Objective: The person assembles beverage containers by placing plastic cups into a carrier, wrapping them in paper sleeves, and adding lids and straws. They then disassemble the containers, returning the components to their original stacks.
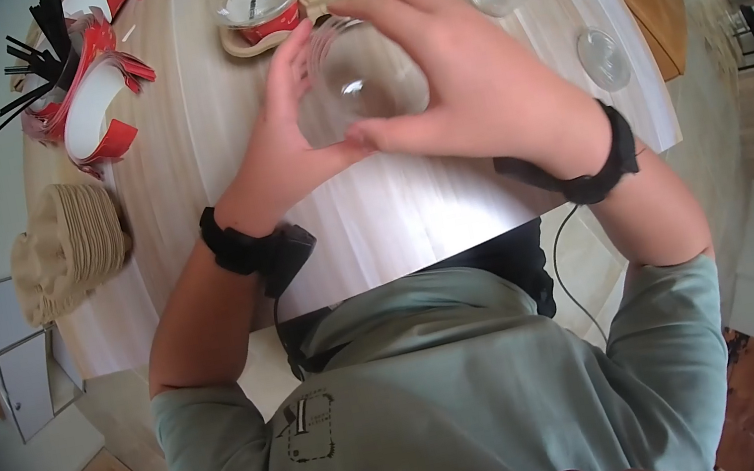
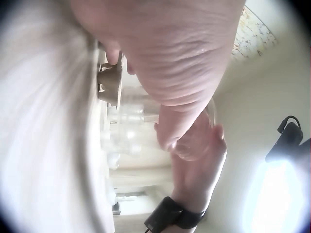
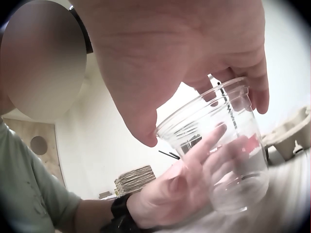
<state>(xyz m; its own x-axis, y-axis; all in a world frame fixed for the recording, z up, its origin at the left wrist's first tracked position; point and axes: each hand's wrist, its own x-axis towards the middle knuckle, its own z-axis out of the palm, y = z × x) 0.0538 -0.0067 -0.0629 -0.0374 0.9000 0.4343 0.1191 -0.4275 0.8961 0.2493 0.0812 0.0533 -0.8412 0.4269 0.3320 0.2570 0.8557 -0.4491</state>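
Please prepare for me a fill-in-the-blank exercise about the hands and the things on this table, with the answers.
1. Beside the left hand, the right hand holds the clear cup, its ____ nearer the person than its fingers.
2. The straws are ____ in colour.
3. The stack of carriers is at the person's ____ side.
4. Beyond the hands, another cup has a ____ lower part.

Missing words: thumb; black; left; red.
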